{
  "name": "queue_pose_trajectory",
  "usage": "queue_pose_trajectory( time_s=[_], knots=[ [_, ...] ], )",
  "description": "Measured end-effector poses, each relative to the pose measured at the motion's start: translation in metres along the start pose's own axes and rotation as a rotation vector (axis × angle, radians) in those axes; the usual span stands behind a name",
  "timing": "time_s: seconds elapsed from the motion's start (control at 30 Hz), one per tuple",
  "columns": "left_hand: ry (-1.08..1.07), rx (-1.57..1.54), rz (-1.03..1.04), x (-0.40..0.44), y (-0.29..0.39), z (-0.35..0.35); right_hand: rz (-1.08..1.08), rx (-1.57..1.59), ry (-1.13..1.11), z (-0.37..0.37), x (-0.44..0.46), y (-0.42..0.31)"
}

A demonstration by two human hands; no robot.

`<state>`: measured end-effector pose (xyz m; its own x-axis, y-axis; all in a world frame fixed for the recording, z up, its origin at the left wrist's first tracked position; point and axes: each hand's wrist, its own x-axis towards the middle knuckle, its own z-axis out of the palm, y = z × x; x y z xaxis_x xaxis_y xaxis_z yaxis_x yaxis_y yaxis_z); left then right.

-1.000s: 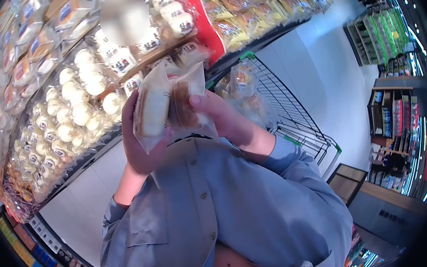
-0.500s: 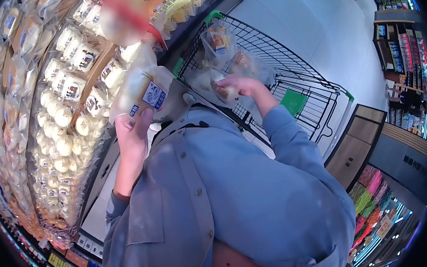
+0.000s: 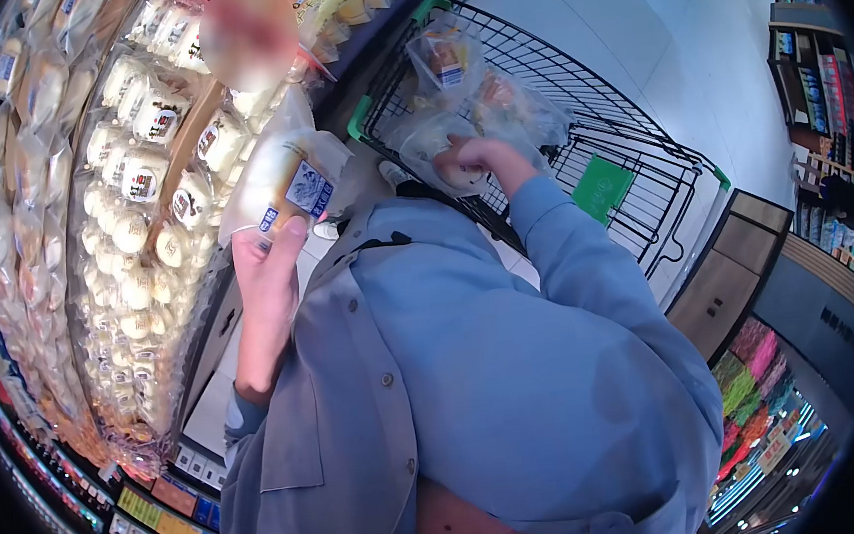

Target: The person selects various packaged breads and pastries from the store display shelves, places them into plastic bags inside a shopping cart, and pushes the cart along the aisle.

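Note:
A clear plastic pack of pale and brown buns (image 3: pixel 275 182) with a blue-and-white printed label is gripped in my left hand (image 3: pixel 271 264), thumb on the front. It is held up beside the bun display. My right hand (image 3: pixel 487 159) reaches into the shopping cart (image 3: pixel 628 141), its fingers curled onto a clear plastic bag (image 3: pixel 437 141) with pale food in it; the fingertips are partly hidden. Farther in, another bag (image 3: pixel 448 59) carries a blue-and-white label, and a bag with reddish and pale contents (image 3: pixel 509 100) lies close to my right hand.
Bagged white buns (image 3: pixel 128 230) fill the sloping display on the left, with yellow packs (image 3: pixel 336 3) at its far end. A green panel (image 3: pixel 603 188) is fixed in the cart. Wooden cabinets (image 3: pixel 733 273) and stocked shelves (image 3: pixel 819 85) stand on the right.
My right hand has turned and its fingers have curled farther down onto the bag. The cart appears slightly farther right and up in the view. My left hand still holds the bun pack.

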<state>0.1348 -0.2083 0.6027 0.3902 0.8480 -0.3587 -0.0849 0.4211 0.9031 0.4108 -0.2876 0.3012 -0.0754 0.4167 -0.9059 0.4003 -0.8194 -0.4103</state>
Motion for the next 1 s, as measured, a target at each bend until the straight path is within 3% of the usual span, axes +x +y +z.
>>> queue_pose_trajectory(
  time_s=[0.13, 0.2, 0.3, 0.53, 0.7, 0.83, 0.9, 1.0],
  knots=[
    [-0.008, 0.033, -0.003, -0.003, -0.002, -0.003, 0.045, 0.111, -0.174, 0.004, 0.028, -0.021],
    [-0.011, 0.054, -0.019, -0.002, -0.003, -0.004, 0.015, 0.406, 0.085, 0.016, 0.008, -0.035],
    [-0.011, 0.057, 0.011, -0.002, -0.004, 0.0, -0.083, 0.416, 0.246, 0.03, 0.026, -0.026],
    [-0.027, 0.109, -0.025, 0.001, -0.005, 0.001, -0.154, 0.204, 0.339, 0.051, 0.061, 0.017],
    [-0.091, 0.219, -0.181, 0.012, -0.012, 0.007, -0.04, 0.137, 0.7, 0.049, 0.032, 0.006],
    [-0.148, 0.347, -0.228, 0.03, -0.04, 0.006, 0.001, 0.021, 0.713, 0.043, 0.038, 0.001],
    [-0.221, 0.499, -0.137, 0.042, -0.056, 0.011, 0.056, -0.103, 0.713, 0.037, 0.047, 0.005],
    [-0.299, 0.614, -0.079, 0.063, -0.085, 0.019, 0.043, 0.022, 0.719, 0.035, 0.072, 0.02]
  ],
)
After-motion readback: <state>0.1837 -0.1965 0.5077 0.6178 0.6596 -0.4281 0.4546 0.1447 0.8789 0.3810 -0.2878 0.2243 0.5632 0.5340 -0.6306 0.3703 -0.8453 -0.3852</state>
